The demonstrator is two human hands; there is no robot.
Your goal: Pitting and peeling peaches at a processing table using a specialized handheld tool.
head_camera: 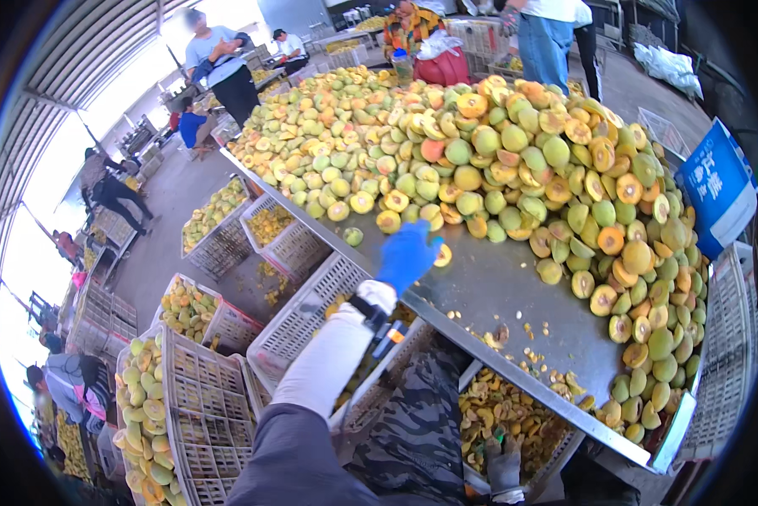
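My left hand (409,254), in a blue glove, is stretched over the metal tabletop (474,278) with thumb and fingers apart. Right beside it lies a halved stone fruit (443,255) with orange flesh, partly behind the fingers. A whole green fruit (353,236) sits just left of the hand. Low in the view, my right hand (504,465) wears a grey glove and is over a crate of fruit scraps (505,408). A small green thing (499,435) shows at its fingertips; whether it is gripped is unclear.
A large heap of whole and halved peach-like fruit (467,152) covers the table's far and right sides. A raised metal edge (474,348) runs along the near side. Plastic crates (309,316) stand left and below. A blue box (717,186) is at right. Several people are beyond.
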